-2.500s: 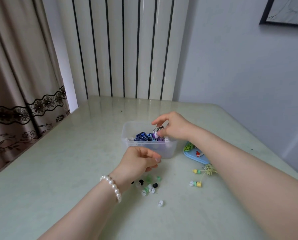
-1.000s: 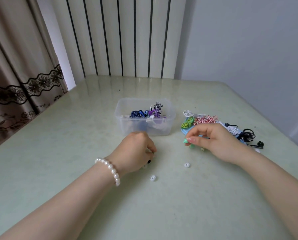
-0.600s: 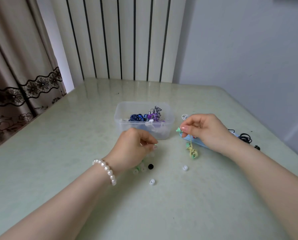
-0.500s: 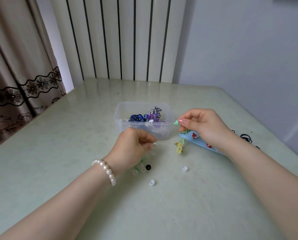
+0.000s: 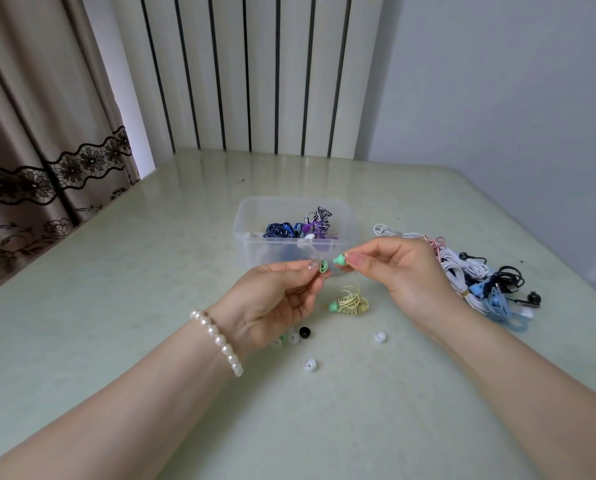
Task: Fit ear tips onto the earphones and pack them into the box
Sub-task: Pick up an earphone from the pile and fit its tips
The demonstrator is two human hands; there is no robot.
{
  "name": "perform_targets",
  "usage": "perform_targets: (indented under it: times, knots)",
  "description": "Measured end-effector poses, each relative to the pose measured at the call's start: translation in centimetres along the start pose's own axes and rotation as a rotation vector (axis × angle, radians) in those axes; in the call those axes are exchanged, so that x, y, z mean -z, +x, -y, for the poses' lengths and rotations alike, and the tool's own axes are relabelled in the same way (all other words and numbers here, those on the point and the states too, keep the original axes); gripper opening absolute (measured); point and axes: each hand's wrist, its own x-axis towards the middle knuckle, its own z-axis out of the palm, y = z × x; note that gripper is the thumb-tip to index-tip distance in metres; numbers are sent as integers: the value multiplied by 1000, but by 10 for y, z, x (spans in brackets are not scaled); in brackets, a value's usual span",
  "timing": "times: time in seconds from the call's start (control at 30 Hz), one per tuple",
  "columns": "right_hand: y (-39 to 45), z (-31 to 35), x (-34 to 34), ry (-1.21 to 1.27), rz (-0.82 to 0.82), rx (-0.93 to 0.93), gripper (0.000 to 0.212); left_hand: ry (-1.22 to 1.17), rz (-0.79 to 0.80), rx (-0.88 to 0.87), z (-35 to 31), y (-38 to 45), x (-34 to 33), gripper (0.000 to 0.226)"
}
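**Green tip and green bud, nose to nose**

The L hand (image 5: 272, 299) pinches a green ear tip (image 5: 323, 266) between thumb and first finger. The R hand (image 5: 403, 271) pinches a green earbud (image 5: 340, 260) the same way. Both are held up over the table (image 5: 116, 306), just in front of the clear box (image 5: 255, 237).

What counts now: the tip sits just to the L of the bud, very near, w/ a small gap. They look not yet joined. The bud's nose points L, at the tip, so its long line runs side to side, hand to hand. The tip's hole seems to face R, but it's too small to be sure.

I think the next move is a short push together along that line. Neither hand is far off.

The bud's yellow cord (image 5: 352, 301) hangs down to a bundle on the table, w/ a second green bud (image 5: 332, 306) at its L end. Spare tips (image 5: 310, 365) lie nearby. Other sets are already in the box.
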Motion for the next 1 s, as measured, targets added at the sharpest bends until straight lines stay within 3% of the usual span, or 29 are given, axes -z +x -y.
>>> perform_targets:
  times: [0.57,1.0]
  knots:
    - [-3,-3,-6,-235,-45,-3,31,98,-12,-48,4,-3,-3,11]
    - [-4,-2,-9,-281,-101,-21,27,70,19,-47,4,-5,-5,12]
